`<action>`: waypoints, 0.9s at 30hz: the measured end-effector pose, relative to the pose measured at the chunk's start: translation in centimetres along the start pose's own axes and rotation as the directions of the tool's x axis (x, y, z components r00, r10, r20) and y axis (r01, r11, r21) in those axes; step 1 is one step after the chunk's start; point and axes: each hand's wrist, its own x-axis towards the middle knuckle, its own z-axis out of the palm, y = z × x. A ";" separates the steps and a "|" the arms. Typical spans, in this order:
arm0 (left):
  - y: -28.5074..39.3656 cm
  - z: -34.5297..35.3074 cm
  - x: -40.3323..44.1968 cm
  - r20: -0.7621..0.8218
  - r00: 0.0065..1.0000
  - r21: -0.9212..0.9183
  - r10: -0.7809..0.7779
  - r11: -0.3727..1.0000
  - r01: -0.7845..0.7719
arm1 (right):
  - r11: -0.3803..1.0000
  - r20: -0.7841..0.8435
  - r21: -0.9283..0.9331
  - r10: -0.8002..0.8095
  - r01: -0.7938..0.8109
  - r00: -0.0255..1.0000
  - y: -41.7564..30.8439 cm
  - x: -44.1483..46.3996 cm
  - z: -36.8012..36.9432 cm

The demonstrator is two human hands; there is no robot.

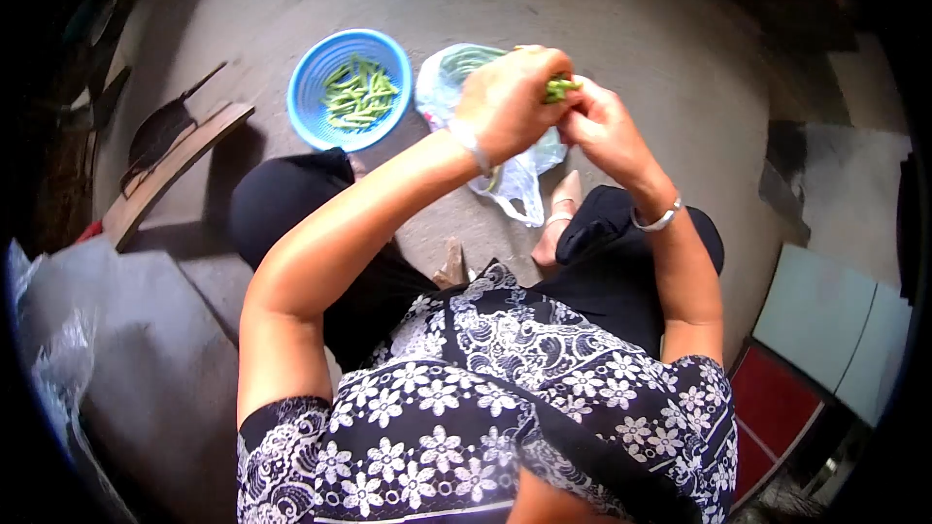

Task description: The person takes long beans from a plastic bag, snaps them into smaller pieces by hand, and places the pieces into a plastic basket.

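Note:
Green bean pieces show between my two hands, held up over the floor. My left hand is closed around them, its fingers curled. Just to its right, my right hand pinches at the end of the beans with thumb and fingers together. Below and behind my left hand, a clear plastic bag lies on the floor with green contents; its white handles spread toward my feet. To the left of the bag stands a blue basket with many short green bean pieces in it.
Grey concrete floor extends around the basket. A wooden board and a dark pan-like object are at the left. Grey sheeting lies at lower left. A pale green and red cabinet stands at the right.

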 end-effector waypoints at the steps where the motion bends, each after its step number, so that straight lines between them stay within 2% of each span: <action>1: 0.0 0.0 -0.1 0.008 1.000 0.058 0.014 0.998 -0.015 | 0.999 0.025 -0.043 -0.005 0.006 1.000 0.2 0.0 -0.3; 2: 0.0 0.0 -0.2 -0.008 0.998 0.086 0.061 0.994 -0.060 | 0.996 0.049 -0.086 -0.009 0.013 0.999 0.2 0.0 -0.4; 4: 0.0 -0.5 -0.2 0.058 0.995 0.127 0.079 0.988 -0.085 | 0.994 -0.007 -0.105 -0.025 0.024 1.000 -0.7 -0.3 -0.2; 6: 0.1 -0.7 -0.3 0.128 0.990 0.195 0.064 0.977 -0.089 | 0.945 -0.117 -0.311 -0.138 0.096 0.984 -1.9 -0.9 0.3; 7: 0.1 -0.8 -0.3 0.167 0.985 0.216 0.049 0.973 -0.085 | 0.911 -0.097 -0.381 -0.209 0.157 0.973 -1.8 -1.0 0.4; 9: -0.1 -0.8 -0.5 0.206 0.978 0.253 0.043 0.963 -0.095 | 0.785 -0.025 -0.561 -0.332 0.262 0.943 -1.6 -1.1 0.1; 11: -0.7 -0.4 -0.8 0.207 0.976 0.287 0.063 0.950 -0.122 | 0.571 0.089 -0.748 -0.417 0.337 0.904 -1.4 -1.0 -0.3; 14: -0.9 -0.4 -0.9 0.219 0.974 0.267 0.057 0.957 -0.116 | 0.524 0.111 -0.778 -0.427 0.346 0.897 -1.7 -1.0 0.1; 17: -1.5 -0.9 -0.8 0.298 0.955 0.213 -0.014 0.976 -0.052 | 0.483 0.168 -0.792 -0.418 0.374 0.893 -1.6 -0.9 0.0; 20: -1.8 -1.8 -0.3 0.458 0.884 0.105 -0.088 0.994 0.044 | 0.511 0.192 -0.731 -0.481 0.451 0.856 -1.3 -0.7 0.0; 22: -1.7 -2.7 0.2 0.547 0.826 0.084 -0.137 0.990 0.109 | 0.523 0.207 -0.721 -0.463 0.454 0.862 -1.3 -0.8 0.2; 24: -2.5 -2.6 0.4 0.583 0.803 0.013 -0.123 0.990 0.142 | 0.527 0.222 -0.714 -0.454 0.461 0.863 -1.5 -0.8 0.4; 27: -2.8 -3.1 0.6 0.671 0.706 -0.087 -0.227 0.921 0.379 | 0.504 0.238 -0.715 -0.475 0.484 0.847 -1.6 -0.8 0.4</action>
